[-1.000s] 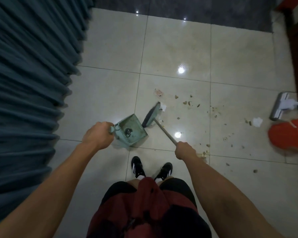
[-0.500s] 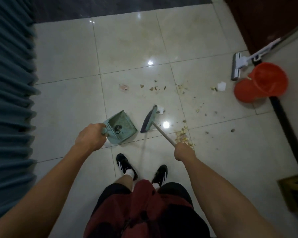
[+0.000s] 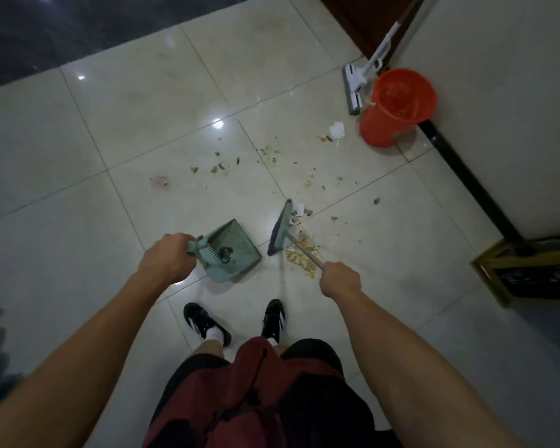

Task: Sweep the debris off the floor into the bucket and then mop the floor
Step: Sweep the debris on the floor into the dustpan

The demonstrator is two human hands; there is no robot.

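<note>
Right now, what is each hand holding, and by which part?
The left hand grips the dustpan by its handle; the right hand grips the broom by its stick.

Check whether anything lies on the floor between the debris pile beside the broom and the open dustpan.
Only the broom head stands between the debris pile and the dustpan; the tile gap itself looks bare.

Bare arms, dark red and black shorts [image 3: 259, 392], white socks [image 3: 214, 334], black white-striped sneakers [image 3: 201, 320]
</note>
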